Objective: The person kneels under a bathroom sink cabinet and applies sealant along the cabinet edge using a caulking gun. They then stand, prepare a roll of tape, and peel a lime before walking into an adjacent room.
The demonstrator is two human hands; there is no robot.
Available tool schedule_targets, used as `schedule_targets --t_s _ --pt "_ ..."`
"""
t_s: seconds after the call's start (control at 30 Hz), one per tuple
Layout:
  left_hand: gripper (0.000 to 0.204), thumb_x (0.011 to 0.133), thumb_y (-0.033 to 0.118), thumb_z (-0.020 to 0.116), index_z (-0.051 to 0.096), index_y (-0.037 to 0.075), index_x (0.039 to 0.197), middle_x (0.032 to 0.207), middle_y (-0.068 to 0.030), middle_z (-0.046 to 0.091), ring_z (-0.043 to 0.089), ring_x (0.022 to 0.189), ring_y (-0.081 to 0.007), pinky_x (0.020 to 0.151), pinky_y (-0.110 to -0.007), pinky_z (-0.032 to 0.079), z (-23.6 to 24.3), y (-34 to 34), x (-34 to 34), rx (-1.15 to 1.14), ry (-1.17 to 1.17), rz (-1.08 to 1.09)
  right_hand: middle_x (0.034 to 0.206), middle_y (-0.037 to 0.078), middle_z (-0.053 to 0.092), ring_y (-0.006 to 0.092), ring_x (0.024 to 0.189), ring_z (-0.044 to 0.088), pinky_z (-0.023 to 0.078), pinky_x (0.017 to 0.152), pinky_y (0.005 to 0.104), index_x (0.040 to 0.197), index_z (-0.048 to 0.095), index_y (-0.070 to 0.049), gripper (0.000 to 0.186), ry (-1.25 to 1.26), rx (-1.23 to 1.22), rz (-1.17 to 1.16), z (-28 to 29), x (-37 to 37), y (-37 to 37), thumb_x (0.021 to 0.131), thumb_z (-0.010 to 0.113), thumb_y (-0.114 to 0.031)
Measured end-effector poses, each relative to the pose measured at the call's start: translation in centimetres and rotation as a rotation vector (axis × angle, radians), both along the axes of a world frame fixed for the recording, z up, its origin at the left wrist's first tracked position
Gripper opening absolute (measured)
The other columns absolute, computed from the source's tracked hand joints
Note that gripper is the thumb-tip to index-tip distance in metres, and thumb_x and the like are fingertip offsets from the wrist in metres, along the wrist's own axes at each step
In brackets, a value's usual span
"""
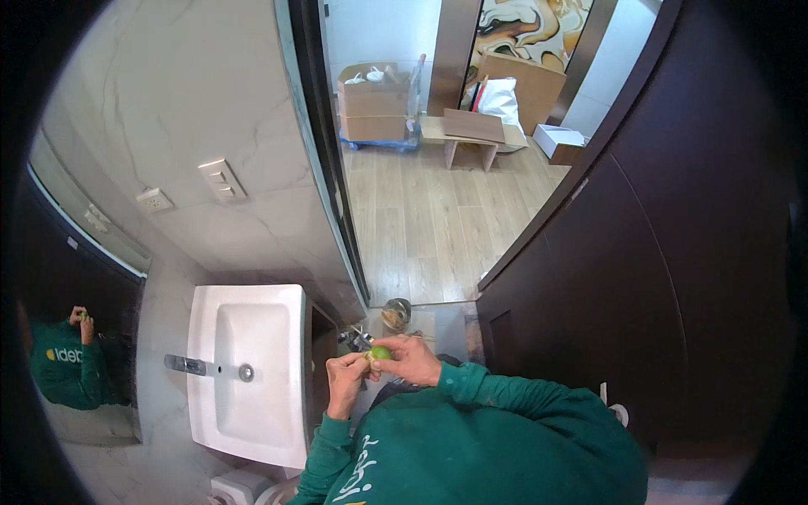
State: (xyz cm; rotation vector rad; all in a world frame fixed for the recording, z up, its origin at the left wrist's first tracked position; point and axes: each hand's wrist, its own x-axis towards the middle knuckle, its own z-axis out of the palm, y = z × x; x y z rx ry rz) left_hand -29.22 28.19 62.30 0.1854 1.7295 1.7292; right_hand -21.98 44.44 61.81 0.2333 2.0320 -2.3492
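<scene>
— What stood at the far left?

— A wall mirror (80, 370) that showed a person in a green sweatshirt. Next came a white rectangular ceramic washbasin (278, 412) with a chrome tap (185, 364), and above it a white switch plate (222, 179) on the marble wall.

— And the hands?

— Both were raised just right of the basin. The left hand (345, 383) had its fingers curled, the fingertips pinching the left side of a small round green object (380, 353). The right hand (410, 359) was closed around that object from the right. So the green object sat between the two hands, touching both, in front of the chest.

— Farther right?

— A wooden floor (421, 227) ran through the doorway to cardboard boxes (374, 105), and a dark brown door (673, 252) filled the right side.
</scene>
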Motion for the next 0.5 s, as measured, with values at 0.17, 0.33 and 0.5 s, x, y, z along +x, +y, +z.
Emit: schedule_targets --t_s 0.17,0.33,0.5 --pt "0.021 0.085 0.008 0.060 0.068 -0.010 0.092 0.077 -0.0120 0.068 0.065 0.063 -0.0159 0.061 -0.026 0.054 0.1 -0.1 -0.6 0.214 -0.172 0.060 0.103 0.011 0.067 0.0112 0.080 0.064 0.053 0.064 0.0240 0.126 0.056 0.001 0.042 -0.150 0.032 -0.042 -0.7 -1.0 0.4 0.087 0.067 -0.013" --pt "0.021 0.084 0.005 0.061 0.067 -0.012 0.095 0.079 -0.0134 0.069 0.066 0.062 -0.0169 0.061 -0.027 0.056 -0.3 0.8 -1.8 0.289 -0.174 0.003 0.098 0.008 0.068 0.0095 0.077 0.061 0.051 0.062 0.0233 0.127 0.055 0.003 0.040 -0.092 -0.059 -0.041 -0.4 -1.4 1.6 0.089 0.064 -0.008" --pt "0.019 0.083 0.002 0.060 0.068 -0.012 0.093 0.075 -0.0127 0.068 0.065 0.060 -0.0159 0.058 -0.027 0.055 -0.6 4.0 -2.8 0.083 0.057 0.013 0.099 0.008 0.067 0.0102 0.076 0.061 0.050 0.064 0.0232 0.130 0.052 0.004 0.042 -0.078 0.019 -0.045 -0.2 -2.5 3.3 0.090 0.061 -0.005"
